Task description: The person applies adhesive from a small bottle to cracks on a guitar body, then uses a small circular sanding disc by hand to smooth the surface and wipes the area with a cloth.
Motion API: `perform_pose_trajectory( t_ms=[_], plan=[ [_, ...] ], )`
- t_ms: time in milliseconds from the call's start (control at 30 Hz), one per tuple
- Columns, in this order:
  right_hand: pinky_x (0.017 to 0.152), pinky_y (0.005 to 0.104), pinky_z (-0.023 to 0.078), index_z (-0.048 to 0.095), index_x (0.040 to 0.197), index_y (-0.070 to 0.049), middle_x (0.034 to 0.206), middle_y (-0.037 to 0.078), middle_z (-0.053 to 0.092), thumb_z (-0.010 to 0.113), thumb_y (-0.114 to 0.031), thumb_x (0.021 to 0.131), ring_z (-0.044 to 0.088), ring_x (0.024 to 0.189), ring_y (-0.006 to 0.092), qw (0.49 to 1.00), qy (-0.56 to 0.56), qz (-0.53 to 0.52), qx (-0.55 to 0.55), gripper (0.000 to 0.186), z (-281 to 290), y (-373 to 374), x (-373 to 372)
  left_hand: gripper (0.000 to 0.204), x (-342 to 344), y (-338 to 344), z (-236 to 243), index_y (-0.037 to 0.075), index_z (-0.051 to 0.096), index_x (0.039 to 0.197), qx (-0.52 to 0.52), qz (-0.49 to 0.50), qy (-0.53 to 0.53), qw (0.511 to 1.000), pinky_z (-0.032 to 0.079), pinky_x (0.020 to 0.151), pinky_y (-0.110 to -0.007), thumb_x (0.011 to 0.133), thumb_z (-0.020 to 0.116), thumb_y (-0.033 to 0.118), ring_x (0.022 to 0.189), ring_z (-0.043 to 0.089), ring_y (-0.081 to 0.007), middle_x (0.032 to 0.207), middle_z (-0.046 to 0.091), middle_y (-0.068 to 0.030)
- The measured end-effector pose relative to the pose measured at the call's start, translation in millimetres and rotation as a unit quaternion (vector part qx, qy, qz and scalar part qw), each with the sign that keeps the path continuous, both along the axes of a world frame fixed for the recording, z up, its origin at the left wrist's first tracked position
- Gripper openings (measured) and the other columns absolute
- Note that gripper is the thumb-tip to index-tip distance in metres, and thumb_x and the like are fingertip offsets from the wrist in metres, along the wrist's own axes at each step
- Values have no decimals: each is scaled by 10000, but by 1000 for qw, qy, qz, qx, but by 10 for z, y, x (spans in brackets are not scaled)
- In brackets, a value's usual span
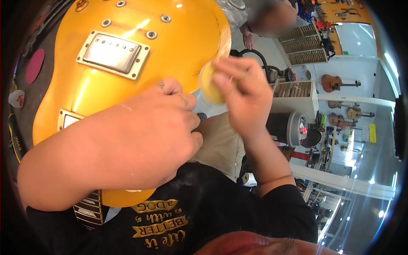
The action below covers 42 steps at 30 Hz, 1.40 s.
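A yellow electric guitar body (pixel 127 17) with metal pickups lies under my arms; its right edge has a pale, marked strip. My left hand (pixel 178 119) rests over the body near that edge with fingers curled; whatever they grip is hidden. My right hand (pixel 244 91) is closed on a round yellow object (pixel 209 87) with a pale rim, held just off the guitar's right edge. That object is blurred, so its kind is unclear. The guitar's fretted neck (pixel 88 206) shows below my left forearm.
A pink oval pad (pixel 35 66) lies on the dark bench at left. Another person (pixel 248 36) is at the top, face obscured. A black hose (pixel 259 55), a dark bin (pixel 284 129) and slatted wooden units (pixel 299 40) stand to the right. Guitars (pixel 340 83) hang on the far wall.
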State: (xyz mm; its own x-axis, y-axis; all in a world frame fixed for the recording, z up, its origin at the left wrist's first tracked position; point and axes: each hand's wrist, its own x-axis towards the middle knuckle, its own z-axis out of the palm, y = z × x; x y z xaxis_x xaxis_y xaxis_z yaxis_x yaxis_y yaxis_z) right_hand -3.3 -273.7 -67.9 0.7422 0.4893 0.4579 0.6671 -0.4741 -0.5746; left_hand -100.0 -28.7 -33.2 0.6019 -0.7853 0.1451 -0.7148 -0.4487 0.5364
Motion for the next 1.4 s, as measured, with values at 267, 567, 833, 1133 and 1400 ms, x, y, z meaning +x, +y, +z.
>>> perform_pose_trajectory(
  t_ms=[267, 567, 833, 1133, 1400],
  plan=[
    [826, 286, 539, 816, 1159, -13, 1137, 105, 724, 792, -153, 988, 675, 972, 162, 998, 44, -22, 29, 222, 38, 20, -120, 282, -16, -17, 33, 47, 774, 893, 19, -7, -12, 1000, 428, 985, -391, 676, 847, 211, 1030, 619, -240, 943, 730, -53],
    [784, 301, 565, 821, 1153, -18, 1139, 111, 720, 815, -122, 971, 693, 949, 172, 990, 61, -88, 96, 210, -32, 71, -36, 253, -39, -9, 28, 37, 783, 827, 23, -19, -9, 1000, 429, 997, -399, 678, 831, 236, 1050, 631, -229, 989, 777, -68],
    [740, 328, 572, 825, 1118, -24, 1080, 125, 714, 826, -114, 944, 702, 896, 222, 993, 8, -102, 63, 196, -7, 145, -40, 251, -26, 23, 66, 39, 788, 834, 33, -32, 14, 999, 427, 1012, -393, 686, 831, 237, 1062, 645, -228, 992, 782, -83],
    [840, 291, 535, 821, 1146, -19, 1114, 75, 727, 798, -127, 978, 680, 969, 165, 996, 24, -91, 6, 201, 66, 213, -374, 259, -56, -6, 43, 39, 794, 845, 51, -28, 6, 998, 428, 1014, -394, 678, 842, 230, 1058, 645, -218, 1002, 779, -87],
    [779, 356, 563, 822, 1110, -20, 1056, 131, 705, 809, -137, 950, 691, 932, 247, 998, -47, -48, -6, 198, 38, 216, -387, 249, -41, 3, 55, 38, 790, 835, 48, -27, 12, 998, 430, 1013, -390, 681, 832, 230, 1074, 648, -220, 977, 778, -95]
  ],
)
